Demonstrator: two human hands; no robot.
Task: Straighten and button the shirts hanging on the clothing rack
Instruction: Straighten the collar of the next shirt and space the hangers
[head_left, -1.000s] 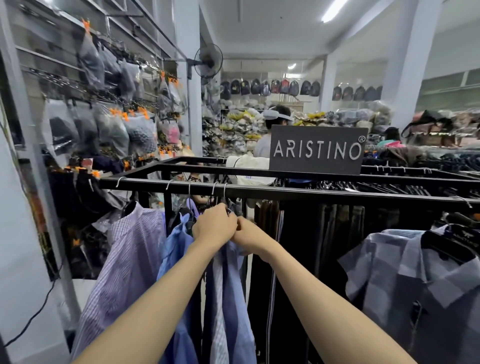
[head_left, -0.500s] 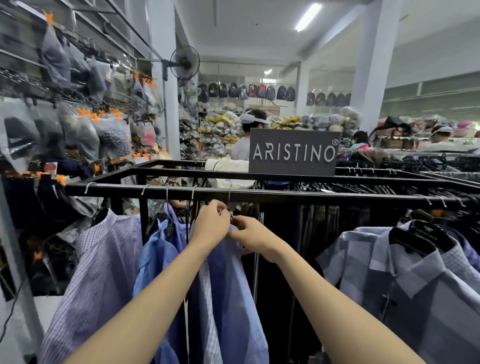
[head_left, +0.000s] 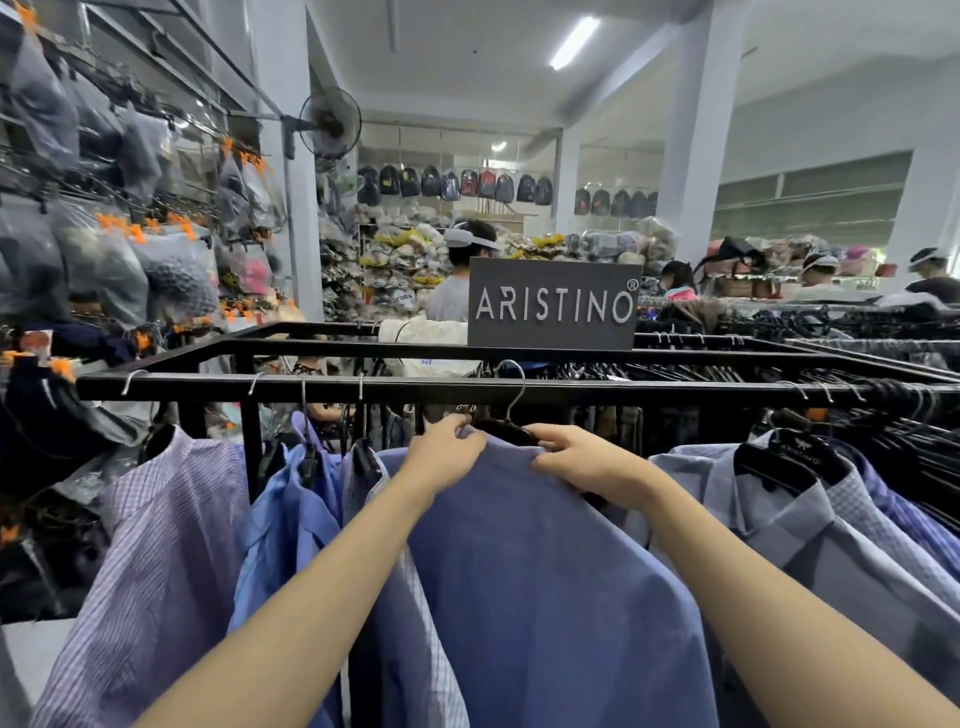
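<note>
blue shirt (head_left: 524, 561) hangs front and centre on its dark hanger (head_left: 506, 428) at the black rack rail (head_left: 467, 387). left hand (head_left: 447, 454) pinches the collar, right hand (head_left: 582, 457) grips the shoulder beside it. lilac checked shirt (head_left: 166, 545) to the left, grey aristino sign (head_left: 553, 304) behind.

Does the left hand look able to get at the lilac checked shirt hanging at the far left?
Probably yes: the left hand only pinches the blue shirt, and nothing blocks the lilac checked shirt.

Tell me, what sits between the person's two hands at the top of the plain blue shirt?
In the head view, a black hanger lies between the left hand and right hand.
</note>
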